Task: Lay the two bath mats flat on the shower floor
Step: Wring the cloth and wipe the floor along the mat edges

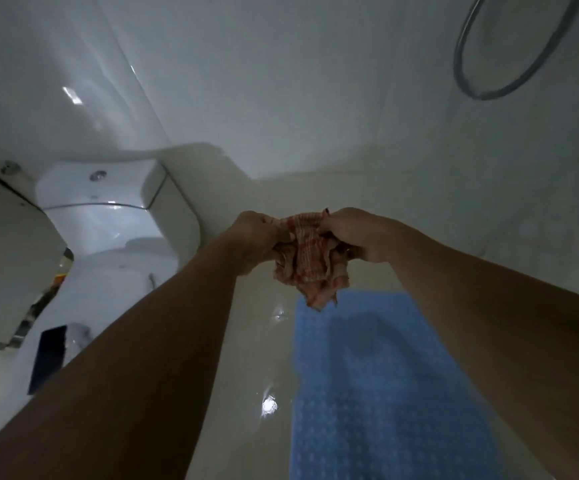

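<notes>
A glossy white wall (281, 98) is seen beyond the fingers (329, 227), a grey hose loop (485, 96) is hung up to their right, a white toilet (101, 188) is set well to their left, and small bright glints are reflected in the pale, shiny floor (253, 358) below them.

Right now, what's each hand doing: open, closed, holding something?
Left hand: closed, gripping one side of the bunched red checked cloth.
Right hand: closed, gripping the other side of the same cloth.
</notes>
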### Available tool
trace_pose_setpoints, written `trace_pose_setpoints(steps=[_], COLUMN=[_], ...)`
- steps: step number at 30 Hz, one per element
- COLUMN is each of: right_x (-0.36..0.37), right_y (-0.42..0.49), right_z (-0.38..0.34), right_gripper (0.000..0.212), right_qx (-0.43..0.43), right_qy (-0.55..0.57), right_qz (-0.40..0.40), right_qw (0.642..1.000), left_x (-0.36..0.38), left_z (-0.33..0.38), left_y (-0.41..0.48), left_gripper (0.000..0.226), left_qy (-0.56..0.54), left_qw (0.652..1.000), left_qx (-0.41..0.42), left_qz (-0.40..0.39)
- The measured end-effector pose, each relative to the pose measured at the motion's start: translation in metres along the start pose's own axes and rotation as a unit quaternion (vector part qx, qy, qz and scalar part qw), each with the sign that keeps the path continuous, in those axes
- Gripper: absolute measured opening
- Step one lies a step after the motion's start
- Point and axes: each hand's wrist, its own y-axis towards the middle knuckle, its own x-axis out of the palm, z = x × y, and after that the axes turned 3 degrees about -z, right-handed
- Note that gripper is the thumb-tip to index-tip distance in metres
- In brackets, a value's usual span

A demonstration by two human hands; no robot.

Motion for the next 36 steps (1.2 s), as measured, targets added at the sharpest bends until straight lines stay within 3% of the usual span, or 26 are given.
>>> trace_pose_setpoints(steps=[4,7,11,19,23,26,32,36], right_x=[0.062,0.109,0.173,0.282,0.321,0.347,0.393,0.412], right_y=[0.087,0.151,0.243,0.361,0.353,0.343,0.325,0.309], right_z=[0.091,0.168,0.270,0.455,0.518,0.555,0.605,0.617], right_gripper=[0.032,0.033,0.025,0.020,0.020,0.025,0.028,0.027], right_qx=[0.018,0.034,0.045,0.049,0.070,0.039,-0.055,-0.068], right_qy=[0.034,0.043,0.009,-0.079,-0.088,-0.160,-0.333,-0.311], right_qz=[-0.012,-0.064,-0.107,-0.093,-0.100,-0.120,-0.142,-0.158], right_qw=[0.999,0.996,0.993,0.991,0.989,0.979,0.931,0.935], left_x=[0.000,-0.005,-0.003,0.026,0.043,0.048,0.059,0.064], left_z=[-0.132,-0.238,-0.376,-0.604,-0.675,-0.717,-0.765,-0.783], left_y=[0.066,0.116,0.175,0.250,0.224,0.196,0.151,0.125], left_gripper=[0.004,0.027,0.006,0.021,0.017,0.019,0.021,0.028], left_qy=[-0.022,-0.006,0.033,0.137,0.119,0.147,0.200,0.250], left_qw=[0.999,0.998,0.998,0.985,0.982,0.967,0.918,0.876], left_qx=[-0.024,-0.045,-0.054,-0.095,-0.148,-0.205,-0.308,-0.362], left_qz=[-0.017,-0.032,-0.005,0.033,0.012,-0.034,-0.148,-0.198])
